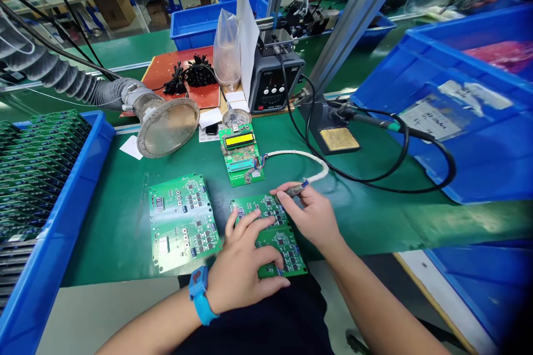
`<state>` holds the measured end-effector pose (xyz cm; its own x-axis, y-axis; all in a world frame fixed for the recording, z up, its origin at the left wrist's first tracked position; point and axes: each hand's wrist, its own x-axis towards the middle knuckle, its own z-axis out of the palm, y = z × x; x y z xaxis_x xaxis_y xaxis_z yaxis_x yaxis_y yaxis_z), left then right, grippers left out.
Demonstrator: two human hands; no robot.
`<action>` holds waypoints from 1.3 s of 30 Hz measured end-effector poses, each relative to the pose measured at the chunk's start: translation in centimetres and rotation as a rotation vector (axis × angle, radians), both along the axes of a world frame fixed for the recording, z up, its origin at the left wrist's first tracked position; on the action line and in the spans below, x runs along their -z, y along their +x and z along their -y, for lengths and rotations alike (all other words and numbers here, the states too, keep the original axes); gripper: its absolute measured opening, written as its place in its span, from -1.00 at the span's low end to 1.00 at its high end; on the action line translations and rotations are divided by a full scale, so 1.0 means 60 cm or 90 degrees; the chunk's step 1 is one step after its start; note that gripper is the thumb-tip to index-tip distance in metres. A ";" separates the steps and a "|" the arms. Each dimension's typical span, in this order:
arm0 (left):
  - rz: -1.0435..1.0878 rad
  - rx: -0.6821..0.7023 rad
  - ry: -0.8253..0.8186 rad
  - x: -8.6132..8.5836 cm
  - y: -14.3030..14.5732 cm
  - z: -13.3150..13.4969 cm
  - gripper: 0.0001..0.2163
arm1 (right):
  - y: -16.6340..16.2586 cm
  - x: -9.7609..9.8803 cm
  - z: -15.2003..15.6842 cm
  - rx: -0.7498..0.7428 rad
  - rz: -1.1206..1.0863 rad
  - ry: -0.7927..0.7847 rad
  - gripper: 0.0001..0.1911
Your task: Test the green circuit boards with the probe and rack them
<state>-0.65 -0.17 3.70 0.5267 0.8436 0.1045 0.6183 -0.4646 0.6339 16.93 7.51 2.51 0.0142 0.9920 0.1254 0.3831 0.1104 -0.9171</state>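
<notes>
My left hand [245,258] lies with spread fingers over a green circuit board [293,252] at the table's front edge, covering part of it. My right hand [318,216] pinches a short, grey-brown wired probe [295,189] at that board's far right corner. Whether its tip touches the board is hidden by my fingers. A white-sleeved cable [297,152] runs from the probe to a small green tester board [245,178] with a lit yellow display. Left of my left hand, more green circuit boards [183,222] lie in what looks like a short stack.
A blue bin [100,127] of upright circuit boards stands left. Above the table hangs a fume extractor hose [169,127]. Behind are a soldering station [277,86] and an iron stand [339,141] with looping black cable. A large blue bin [416,100] stands right.
</notes>
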 end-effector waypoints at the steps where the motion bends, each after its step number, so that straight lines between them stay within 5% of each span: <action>1: 0.000 -0.001 0.000 0.000 0.000 0.000 -0.84 | 0.000 0.001 0.000 0.001 -0.003 0.006 -0.83; 39: -0.005 0.003 -0.006 -0.005 0.001 -0.001 -0.85 | 0.004 0.002 -0.001 -0.024 -0.041 0.029 -0.86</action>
<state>-0.60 -0.12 3.98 0.5316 0.8419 0.0930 0.6209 -0.4620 0.6333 17.19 7.55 2.37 -0.0133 0.9854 0.1698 0.3179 0.1652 -0.9336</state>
